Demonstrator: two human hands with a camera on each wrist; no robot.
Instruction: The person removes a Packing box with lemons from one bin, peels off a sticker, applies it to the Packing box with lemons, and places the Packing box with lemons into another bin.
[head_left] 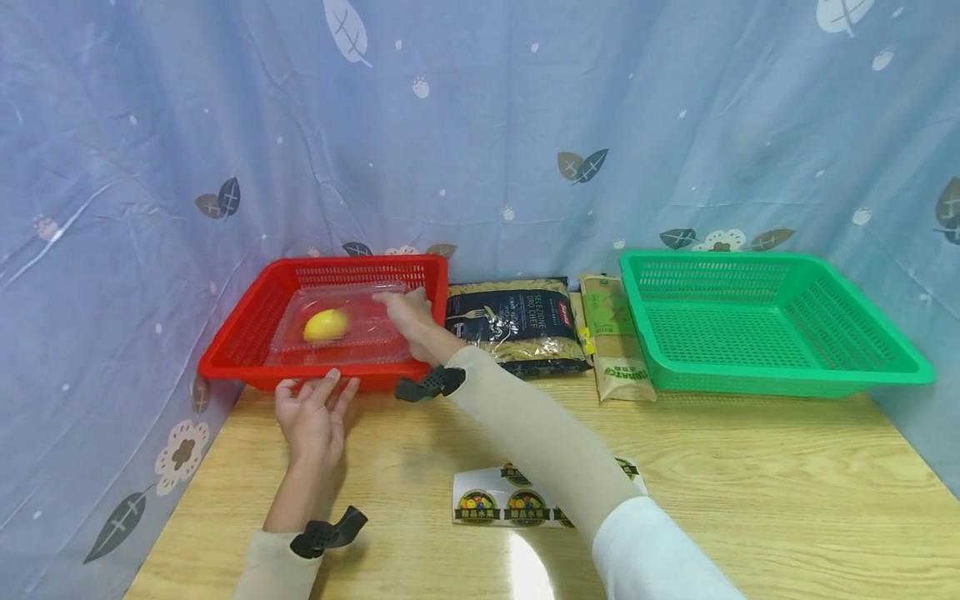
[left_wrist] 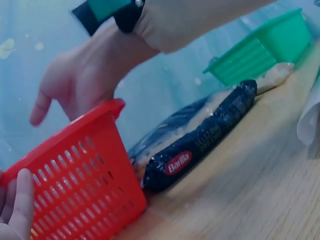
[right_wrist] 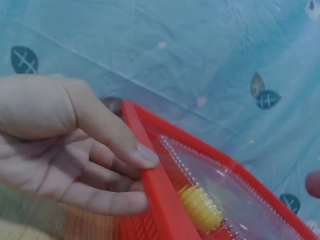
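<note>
Resting relaxed, left hand at red basket | right hand flat on clear box | pasta bag beside

Curtained tabletop recording booth

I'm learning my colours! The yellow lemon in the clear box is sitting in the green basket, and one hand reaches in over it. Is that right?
Not quite. The lemon in the clear box sits in the red basket, not the green one. The head view shows it; the green basket is on the other side. The right hand does reach in over the box.
</note>
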